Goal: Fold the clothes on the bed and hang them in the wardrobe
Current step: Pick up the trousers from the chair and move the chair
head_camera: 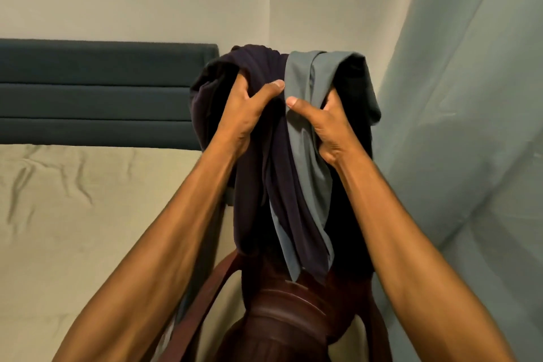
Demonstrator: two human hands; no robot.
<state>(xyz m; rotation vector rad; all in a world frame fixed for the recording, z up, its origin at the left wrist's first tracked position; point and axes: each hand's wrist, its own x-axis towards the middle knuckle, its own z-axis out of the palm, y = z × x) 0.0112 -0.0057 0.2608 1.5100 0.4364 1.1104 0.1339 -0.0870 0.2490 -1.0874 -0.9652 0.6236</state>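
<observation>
Progress: early, by my judgement; nothing folded or hung | my left hand (249, 109) grips the dark navy garment (282, 200), my right hand (320, 123) the grey-green garment (305, 156), fingers curled tight | both bunched over the brown chair (282, 311) beside the bed (88, 214) | wardrobe unseen.

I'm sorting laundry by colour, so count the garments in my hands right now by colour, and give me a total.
Dark navy garment: 1, gripped by the left hand
Grey-green garment: 1, gripped by the right hand
Black cloth behind the grey-green one: 1, though it may be part of another piece
Total: 3 colours showing, all bunched above the brown chair
</observation>
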